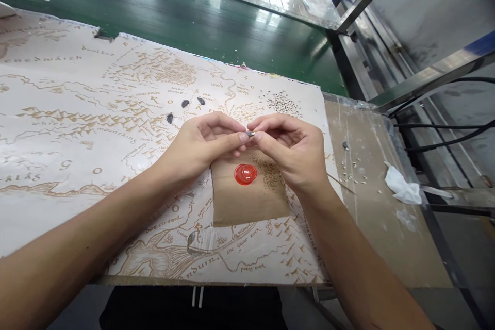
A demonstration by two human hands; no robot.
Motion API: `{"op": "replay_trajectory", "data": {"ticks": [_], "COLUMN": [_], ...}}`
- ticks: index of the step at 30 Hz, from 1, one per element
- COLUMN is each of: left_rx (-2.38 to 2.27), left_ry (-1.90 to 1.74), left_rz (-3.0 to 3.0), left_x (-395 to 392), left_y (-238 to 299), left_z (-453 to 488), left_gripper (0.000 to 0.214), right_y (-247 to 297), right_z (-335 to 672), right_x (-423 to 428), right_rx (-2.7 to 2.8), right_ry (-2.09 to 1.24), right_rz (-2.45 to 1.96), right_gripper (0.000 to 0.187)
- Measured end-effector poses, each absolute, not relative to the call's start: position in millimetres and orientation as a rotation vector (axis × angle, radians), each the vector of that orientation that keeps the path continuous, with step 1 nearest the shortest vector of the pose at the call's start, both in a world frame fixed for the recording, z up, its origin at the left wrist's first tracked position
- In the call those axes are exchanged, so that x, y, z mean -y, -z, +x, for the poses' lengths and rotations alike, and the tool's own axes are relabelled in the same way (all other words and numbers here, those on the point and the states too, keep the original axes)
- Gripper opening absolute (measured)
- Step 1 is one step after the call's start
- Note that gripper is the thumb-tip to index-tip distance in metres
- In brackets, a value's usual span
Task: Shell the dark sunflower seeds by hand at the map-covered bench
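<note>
Fingertip to fingertip, my two hands meet over a brown square sheet (pixel 232 210). My left hand (pixel 207 140) pinches a small dark grey piece (pixel 250 134) between thumb and index finger. From the other side my right hand (pixel 296 148) has thumb and index finger closed at the piece's pale end; whether it grips the same piece or a tiny pale bit cannot be made out. Below them on the sheet sits a small round red dish (pixel 245 174) with a glossy surface. Tiny dark grains (pixel 273 178) are scattered beside it, partly behind my right hand.
Three dark chips (pixel 185 103) lie left of my hands on a map-printed sheet (pixel 77 144). Beyond my right hand are many tiny bits (pixel 283 103). A thin stick (pixel 340 183), pale bits (pixel 353 169) and crumpled white tissue (pixel 402 184) lie rightward. A green belt (pixel 174 20) runs behind.
</note>
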State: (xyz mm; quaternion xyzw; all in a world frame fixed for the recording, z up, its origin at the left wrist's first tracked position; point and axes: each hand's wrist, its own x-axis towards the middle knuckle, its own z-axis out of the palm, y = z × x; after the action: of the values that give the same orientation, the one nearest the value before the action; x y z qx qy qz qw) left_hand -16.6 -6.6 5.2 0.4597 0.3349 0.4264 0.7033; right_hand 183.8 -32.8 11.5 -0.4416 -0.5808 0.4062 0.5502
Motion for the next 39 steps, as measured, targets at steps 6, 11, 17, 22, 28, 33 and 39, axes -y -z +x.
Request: {"op": "replay_trajectory", "data": {"ticks": [6,11,17,22,28,33,39], "left_rx": [-0.769,-0.780,-0.794,-0.793,-0.813,-0.803,-0.792], "left_ry": [-0.943,-0.941,-0.938,-0.930,-0.941,-0.937,-0.924], "left_rz": [1.068,1.146,1.170,1.173,1.195,1.170,1.156], "left_x": [7.1,6.3,5.5,6.2,7.1,6.1,5.2], "left_y": [-9.8,-10.0,-10.9,-12.7,-11.0,-9.3,-11.3], "left_z": [-18.2,-20.1,-20.3,-19.9,-19.4,-20.8,-20.8], "left_gripper": [0.031,0.033,0.035,0.037,0.035,0.031,0.033], "right_y": [-12.0,-12.8,-13.5,-14.4,-13.9,-11.6,-11.5], "right_z": [182.4,184.2,183.9,182.5,185.0,186.6,186.8], "right_x": [34.5,34.9,36.1,36.6,35.5,35.3,34.1], "right_rx": [1.379,1.411,1.446,1.444,1.402,1.362,1.397], "right_ry": [-0.951,-0.943,-0.902,-0.893,-0.963,-0.936,-0.895], "right_rz": [-1.049,-1.048,-1.064,-1.036,-1.087,-1.100,-1.095], "right_gripper": [0.008,0.008,0.011,0.015,0.008,0.023,0.027]}}
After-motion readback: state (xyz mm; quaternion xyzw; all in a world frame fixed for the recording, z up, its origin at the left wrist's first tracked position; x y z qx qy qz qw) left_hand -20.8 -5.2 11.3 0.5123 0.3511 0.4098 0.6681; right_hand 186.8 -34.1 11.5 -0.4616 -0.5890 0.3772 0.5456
